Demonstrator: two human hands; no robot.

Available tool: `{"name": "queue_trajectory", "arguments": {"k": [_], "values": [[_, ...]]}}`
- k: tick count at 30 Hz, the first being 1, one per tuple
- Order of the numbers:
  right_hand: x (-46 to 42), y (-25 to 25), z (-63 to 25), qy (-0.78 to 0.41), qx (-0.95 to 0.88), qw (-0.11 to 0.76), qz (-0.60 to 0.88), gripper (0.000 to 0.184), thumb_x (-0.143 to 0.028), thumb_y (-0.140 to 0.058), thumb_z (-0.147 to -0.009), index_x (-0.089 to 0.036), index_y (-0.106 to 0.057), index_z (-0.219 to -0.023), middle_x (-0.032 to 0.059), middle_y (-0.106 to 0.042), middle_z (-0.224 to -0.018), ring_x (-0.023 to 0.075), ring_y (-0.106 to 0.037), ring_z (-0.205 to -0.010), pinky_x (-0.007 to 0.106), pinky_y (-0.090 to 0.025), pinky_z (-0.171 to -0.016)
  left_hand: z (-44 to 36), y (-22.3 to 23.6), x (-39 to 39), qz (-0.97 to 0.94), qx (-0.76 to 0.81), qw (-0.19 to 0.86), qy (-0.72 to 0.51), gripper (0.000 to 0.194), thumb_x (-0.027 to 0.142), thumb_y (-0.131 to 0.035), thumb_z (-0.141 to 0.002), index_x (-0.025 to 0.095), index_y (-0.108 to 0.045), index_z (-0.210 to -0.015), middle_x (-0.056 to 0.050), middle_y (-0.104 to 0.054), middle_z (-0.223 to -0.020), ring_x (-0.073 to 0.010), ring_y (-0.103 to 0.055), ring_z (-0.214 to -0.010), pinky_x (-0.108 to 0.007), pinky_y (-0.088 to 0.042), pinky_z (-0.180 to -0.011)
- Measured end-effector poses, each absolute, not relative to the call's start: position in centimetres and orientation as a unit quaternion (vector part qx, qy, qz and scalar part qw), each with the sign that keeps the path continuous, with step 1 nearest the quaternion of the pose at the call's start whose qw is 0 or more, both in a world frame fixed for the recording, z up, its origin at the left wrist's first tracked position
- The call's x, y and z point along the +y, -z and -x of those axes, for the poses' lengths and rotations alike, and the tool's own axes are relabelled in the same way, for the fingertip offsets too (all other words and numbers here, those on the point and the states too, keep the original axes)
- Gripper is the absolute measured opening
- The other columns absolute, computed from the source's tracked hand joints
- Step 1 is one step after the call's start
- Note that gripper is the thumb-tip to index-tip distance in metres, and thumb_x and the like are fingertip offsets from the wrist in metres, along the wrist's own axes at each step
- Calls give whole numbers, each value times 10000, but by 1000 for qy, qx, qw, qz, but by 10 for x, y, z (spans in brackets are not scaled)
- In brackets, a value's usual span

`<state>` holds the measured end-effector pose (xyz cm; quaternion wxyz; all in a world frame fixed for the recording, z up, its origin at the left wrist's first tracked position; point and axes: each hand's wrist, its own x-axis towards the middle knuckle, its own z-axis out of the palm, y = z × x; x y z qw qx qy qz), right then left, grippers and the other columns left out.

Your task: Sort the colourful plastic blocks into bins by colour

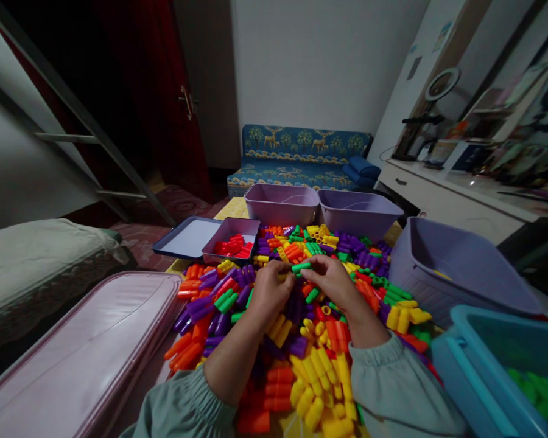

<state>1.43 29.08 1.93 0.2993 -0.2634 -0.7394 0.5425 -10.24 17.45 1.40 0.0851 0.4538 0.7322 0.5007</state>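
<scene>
Over the middle of a heap of plastic tube-shaped toy pieces, my two hands meet at a green tube-shaped piece (301, 266). My left hand (273, 287) has its fingers curled closed at the left end of that piece. From the other side, my right hand (334, 281) pinches it between thumb and fingers. Some yellow shows under the left fingers; whether it is held cannot be told. Beneath and around the hands lie yellow pieces (317, 371), orange pieces (278, 389), purple pieces (201, 308) and green pieces (226, 300), many joined in rows.
A small tray (257, 234) with red pieces stands beyond the heap beside its lid (187, 237). Several lilac bins (281, 213) line the back and right. A teal bin (479, 365) holds green pieces at right. A pink lid (73, 359) lies at left.
</scene>
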Motion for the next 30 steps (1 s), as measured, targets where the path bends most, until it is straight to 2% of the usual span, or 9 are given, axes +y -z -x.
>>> {"name": "queue_trajectory", "arguments": {"k": [6,13,19,22,27,30], "values": [[284,-23,-11,-584,-705,323,239,262,-332,-749,-639,-161,-688,-828,42,-708,-806,188,-656,-761,320,-511,-738,104,-8,177,-417,635,196,-620,196,281,-667,-777,130,-702,-897,-77,-730,-844,-205,-669,-775,-275,-500,-695],[276,-28,-9,-633,-664,322,235,359,-362,-809,-614,-160,-699,-891,31,-708,-825,177,-644,-760,300,-501,-727,106,-6,179,-379,586,243,-674,251,370,-693,-757,136,-659,-843,-44,-679,-762,-157,-615,-689,-236,-464,-635],[269,-34,-9,-631,-683,315,192,300,-405,-762,-707,-171,-718,-890,17,-713,-841,167,-635,-774,270,-496,-705,107,-5,177,-397,601,241,-651,283,430,-637,-810,148,-649,-790,-34,-659,-744,-164,-614,-716,-235,-471,-642],[266,-38,-9,-614,-699,307,200,281,-432,-712,-751,-167,-710,-844,9,-700,-789,152,-617,-708,257,-489,-649,107,-7,176,-408,613,229,-637,280,421,-608,-834,148,-659,-797,-33,-668,-754,-166,-622,-728,-234,-470,-645],[261,-43,-8,-609,-706,291,216,260,-412,-720,-715,-165,-674,-782,-5,-660,-681,135,-579,-585,246,-469,-538,105,-12,174,-420,628,210,-620,287,410,-619,-831,135,-694,-812,-41,-693,-763,-166,-623,-726,-233,-469,-655],[262,-44,-8,-623,-673,320,237,267,-401,-736,-683,-158,-669,-770,0,-657,-650,126,-571,-544,245,-473,-523,104,-14,174,-414,623,217,-627,308,428,-626,-833,132,-710,-853,-53,-718,-803,-174,-644,-748,-235,-480,-667]]}}
